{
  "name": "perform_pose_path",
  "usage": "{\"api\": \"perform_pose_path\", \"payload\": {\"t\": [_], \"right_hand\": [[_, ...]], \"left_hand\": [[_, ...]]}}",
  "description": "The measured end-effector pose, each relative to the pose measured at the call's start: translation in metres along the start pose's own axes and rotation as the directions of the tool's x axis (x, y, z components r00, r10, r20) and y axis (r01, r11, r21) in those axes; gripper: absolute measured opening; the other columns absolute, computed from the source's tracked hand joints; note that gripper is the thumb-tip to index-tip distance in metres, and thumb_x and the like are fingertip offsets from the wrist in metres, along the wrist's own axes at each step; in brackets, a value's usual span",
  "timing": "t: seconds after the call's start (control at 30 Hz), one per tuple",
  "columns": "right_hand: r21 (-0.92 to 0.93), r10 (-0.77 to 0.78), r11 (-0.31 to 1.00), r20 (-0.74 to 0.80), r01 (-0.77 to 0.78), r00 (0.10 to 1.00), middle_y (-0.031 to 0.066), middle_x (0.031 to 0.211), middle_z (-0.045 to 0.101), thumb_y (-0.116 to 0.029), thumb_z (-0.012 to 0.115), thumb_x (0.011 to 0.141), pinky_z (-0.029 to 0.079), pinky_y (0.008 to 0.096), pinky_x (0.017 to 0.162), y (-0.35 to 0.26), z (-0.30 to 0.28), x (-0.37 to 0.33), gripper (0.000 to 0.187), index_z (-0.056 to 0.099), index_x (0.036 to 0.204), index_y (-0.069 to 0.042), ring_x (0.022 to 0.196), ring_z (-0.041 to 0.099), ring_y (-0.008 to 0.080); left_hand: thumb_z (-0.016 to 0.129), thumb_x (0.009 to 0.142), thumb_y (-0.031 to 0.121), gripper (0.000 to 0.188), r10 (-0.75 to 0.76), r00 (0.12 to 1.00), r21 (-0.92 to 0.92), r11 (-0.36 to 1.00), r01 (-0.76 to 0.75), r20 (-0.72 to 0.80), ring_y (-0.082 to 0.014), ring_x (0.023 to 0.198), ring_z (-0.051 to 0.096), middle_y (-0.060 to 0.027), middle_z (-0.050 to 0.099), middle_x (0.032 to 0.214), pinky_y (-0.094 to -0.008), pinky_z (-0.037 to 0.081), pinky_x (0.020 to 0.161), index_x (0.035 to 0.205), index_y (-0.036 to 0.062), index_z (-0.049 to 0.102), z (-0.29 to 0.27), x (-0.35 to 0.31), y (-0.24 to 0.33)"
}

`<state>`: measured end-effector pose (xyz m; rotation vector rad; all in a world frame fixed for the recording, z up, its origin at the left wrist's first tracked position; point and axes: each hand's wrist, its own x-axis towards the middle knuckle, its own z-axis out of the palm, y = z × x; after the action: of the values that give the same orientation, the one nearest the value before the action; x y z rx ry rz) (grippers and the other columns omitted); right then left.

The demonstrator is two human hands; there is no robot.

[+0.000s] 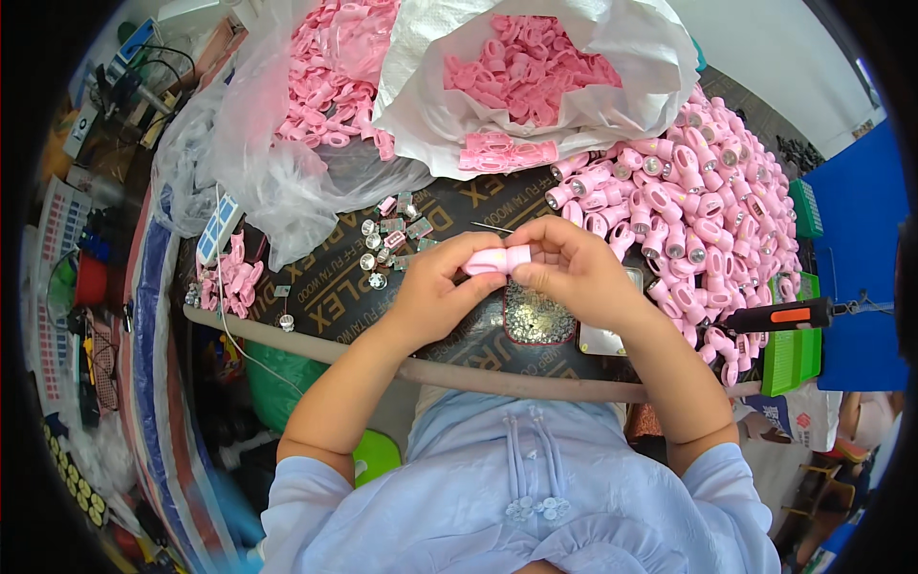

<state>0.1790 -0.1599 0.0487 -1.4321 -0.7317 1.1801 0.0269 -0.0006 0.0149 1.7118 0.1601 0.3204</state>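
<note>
Head view. Landmark for all places: the red-rimmed tray (540,342) of small metal bits.

Item: pink torch (495,260), one, lying sideways in the air just beyond and left of the tray. Left hand (435,279): clamped on the left end, thumb nearer the body. Right hand (574,268): fingers and thumb pinched on the right end. The two-ended grip presumably steadies the body and lets one end turn against the other. A thin metal rod (491,228) juts beyond the torch; whether the right hand holds it, cannot tell.

Left of the tray: loose circuit boards and reflectors (393,232), likely spread for easy picking; farther left, a small pile of pink parts (235,279) and a white cable (229,335).

Beyond the tray: white sack (421,96) of pink casings; beside it, a clear bag (251,115) of more.

Right of the tray: pale box (602,342), partly covered by the right arm; a large heap of pink torches (712,182), crowding that arm's outer side; black-and-orange tool (779,316); green basket (792,364).
</note>
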Motion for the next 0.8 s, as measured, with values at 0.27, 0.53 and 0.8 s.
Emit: {"api": "perform_pose_path", "payload": {"t": [0.27, 0.53, 0.8], "right_hand": [[-0.61, -0.715, 0.555, -0.003, 0.565, 0.699, 0.0168, 0.109, 0.067, 0.002, 0.076, 0.079, 0.056, 0.0367, 0.083, 0.011, 0.018, -0.013, 0.034, 0.067, 0.111, -0.002, 0.099, 0.068, 0.0316], [-0.67, -0.771, 0.449, 0.044, 0.592, 0.635, 0.0165, 0.109, 0.067, 0.002, 0.076, 0.079, 0.055, 0.0396, 0.087, 0.012, 0.02, -0.016, 0.033, 0.066, 0.11, -0.001, 0.101, 0.067, 0.0326], [-0.685, -0.782, 0.432, 0.039, 0.587, 0.622, 0.0162, 0.108, 0.068, 0.001, 0.075, 0.079, 0.056, 0.0395, 0.086, 0.011, 0.021, -0.017, 0.031, 0.066, 0.109, -0.001, 0.101, 0.067, 0.0325]], "left_hand": [[0.057, 0.091, -0.005, 0.04, 0.064, 0.997, -0.235, 0.969, -0.073, -0.045, -0.0142, 0.112, 0.06, -0.0081, 0.058, 0.121, -0.028, 0.052, 0.092, 0.131, -0.0007, 0.055, 0.011, -0.009, 0.004], [0.049, 0.087, -0.01, 0.037, 0.045, 0.996, -0.32, 0.945, -0.067, -0.077, -0.0132, 0.109, 0.06, -0.0084, 0.059, 0.119, -0.0274, 0.051, 0.092, 0.123, -0.0027, 0.055, 0.017, -0.008, 0.014], [0.05, 0.086, -0.011, 0.039, 0.073, 0.992, -0.187, 0.978, -0.091, -0.102, -0.0142, 0.109, 0.06, -0.0093, 0.058, 0.12, -0.0288, 0.05, 0.094, 0.124, -0.0026, 0.053, 0.019, -0.009, 0.018]]}}
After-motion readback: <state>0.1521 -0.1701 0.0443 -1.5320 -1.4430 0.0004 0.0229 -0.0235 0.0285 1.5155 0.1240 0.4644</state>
